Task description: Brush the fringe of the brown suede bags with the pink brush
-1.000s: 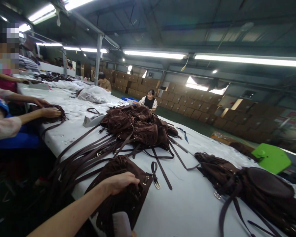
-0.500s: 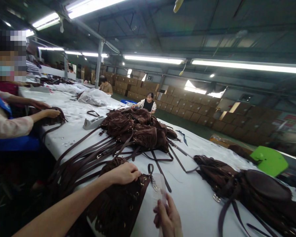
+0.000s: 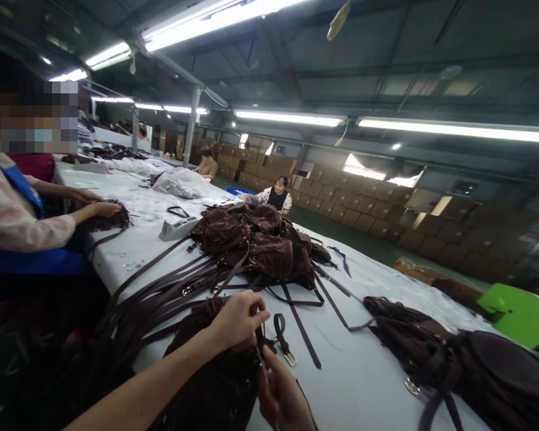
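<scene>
A dark brown fringed bag (image 3: 206,383) with metal eyelets lies at the near table edge, below my hands. My left hand (image 3: 240,320) is closed at the bag's top edge, thumb and fingers pinched together there. Close against the same edge, my right hand (image 3: 281,389) is closed around a thin clear plastic piece (image 3: 265,374), mostly hidden by the fingers and the bag. Just right of the hands lies a short brown strap with a metal buckle (image 3: 290,358).
A heap of similar brown bags (image 3: 260,239) lies ahead, its long straps (image 3: 161,299) trailing left. More bags (image 3: 476,365) lie at right, near a green chair back (image 3: 516,314). A co-worker's hands (image 3: 105,208) handle a brown item at left. A grey tape dispenser (image 3: 175,228) stands beside the heap.
My right hand has brought the clear plastic piece left and up against the bag's edge. My left hand has lifted slightly at the edge. The view has shifted a little.
</scene>
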### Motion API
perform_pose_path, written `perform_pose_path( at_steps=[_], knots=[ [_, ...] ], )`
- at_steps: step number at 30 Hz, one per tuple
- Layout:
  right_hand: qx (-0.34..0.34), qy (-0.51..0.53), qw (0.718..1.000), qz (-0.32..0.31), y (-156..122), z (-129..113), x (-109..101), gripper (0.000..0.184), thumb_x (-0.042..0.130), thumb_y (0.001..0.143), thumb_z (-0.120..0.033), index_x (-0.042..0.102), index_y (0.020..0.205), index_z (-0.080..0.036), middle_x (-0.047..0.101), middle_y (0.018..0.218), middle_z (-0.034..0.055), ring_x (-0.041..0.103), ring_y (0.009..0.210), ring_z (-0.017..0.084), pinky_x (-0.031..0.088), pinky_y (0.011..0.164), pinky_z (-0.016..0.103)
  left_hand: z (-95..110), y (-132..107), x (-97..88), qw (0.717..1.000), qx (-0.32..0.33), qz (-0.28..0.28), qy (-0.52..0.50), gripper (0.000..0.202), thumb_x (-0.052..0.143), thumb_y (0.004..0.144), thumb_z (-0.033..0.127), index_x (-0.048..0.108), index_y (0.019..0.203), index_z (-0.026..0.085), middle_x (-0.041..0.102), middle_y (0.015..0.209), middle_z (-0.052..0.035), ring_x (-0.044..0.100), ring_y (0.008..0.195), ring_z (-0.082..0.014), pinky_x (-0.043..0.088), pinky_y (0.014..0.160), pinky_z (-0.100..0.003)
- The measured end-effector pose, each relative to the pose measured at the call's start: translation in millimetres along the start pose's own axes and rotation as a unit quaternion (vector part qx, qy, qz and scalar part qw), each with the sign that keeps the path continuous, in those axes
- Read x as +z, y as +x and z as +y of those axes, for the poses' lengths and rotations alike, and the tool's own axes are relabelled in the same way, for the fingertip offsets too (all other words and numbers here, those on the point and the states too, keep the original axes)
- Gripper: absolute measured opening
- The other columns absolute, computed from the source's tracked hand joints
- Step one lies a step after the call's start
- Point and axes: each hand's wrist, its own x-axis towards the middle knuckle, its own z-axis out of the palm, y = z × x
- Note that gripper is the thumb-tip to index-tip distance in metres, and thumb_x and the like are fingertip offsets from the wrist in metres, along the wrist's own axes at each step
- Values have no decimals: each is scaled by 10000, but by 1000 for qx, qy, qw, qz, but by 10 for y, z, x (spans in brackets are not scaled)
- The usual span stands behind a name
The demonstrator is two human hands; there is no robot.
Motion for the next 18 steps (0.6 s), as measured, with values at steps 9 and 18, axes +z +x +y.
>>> perform_pose_path(
  at_steps=[9,18],
  knots=[
    [144,217,965,-26,-84,-36,-108,459,850,553,-568,681,766,-198,422,340,-123,179,227,13,198,231,123,-257,-188,126,929,-174,34,-324,588,565,656,160,467,1234,190,594,1141,-55,522,563,-61,381,493,-192],
    [101,187,974,75,-107,166,-214,324,804,689,-467,648,664,-183,504,367,-65,344,259,48,301,265,135,-616,-381,738,970,-98,-211,-64,177,622,752,182,646,926,195,702,874,-14,641,868,-196,481,807,-282]
  ],
)
